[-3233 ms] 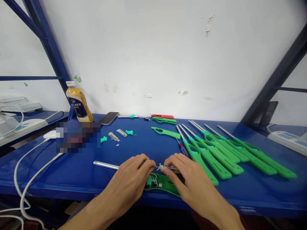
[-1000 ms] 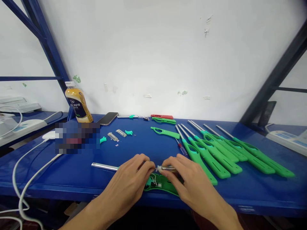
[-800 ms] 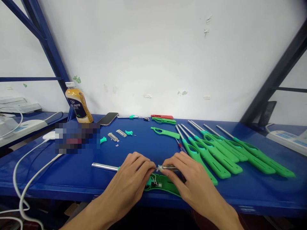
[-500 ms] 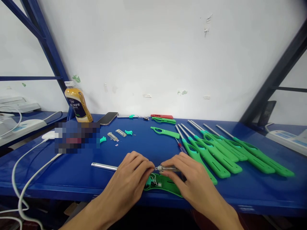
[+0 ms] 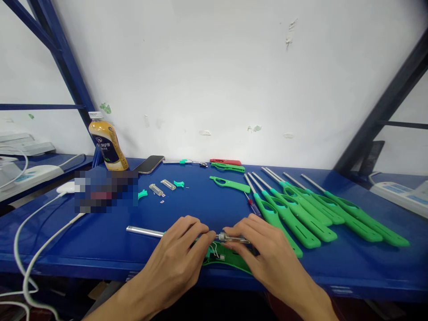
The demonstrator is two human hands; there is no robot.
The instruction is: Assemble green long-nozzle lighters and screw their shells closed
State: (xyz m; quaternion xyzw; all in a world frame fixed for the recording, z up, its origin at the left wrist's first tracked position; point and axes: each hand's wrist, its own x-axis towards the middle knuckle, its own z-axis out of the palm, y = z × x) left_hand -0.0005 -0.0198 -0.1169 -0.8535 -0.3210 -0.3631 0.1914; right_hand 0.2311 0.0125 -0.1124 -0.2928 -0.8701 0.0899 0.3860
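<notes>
My right hand pinches a clear fuel tank whose nozzle end points left. The fingertips of my left hand are pressed together at that nozzle; what they grip there is too small to make out. Beneath both hands lies an open green lighter shell with white wire and a small metal part inside. A silver tube sticks out to the left from under my left hand.
Several green lighters with metal tubes lie at the right beside a screwdriver. Farther back are green and red shells, two clear tanks, teal pieces, a phone and a bottle. White cables run at left.
My left fingertips have closed in over the tank's nozzle, hiding the small piece seen there before. The tank has stayed nearly in place in my right hand.
</notes>
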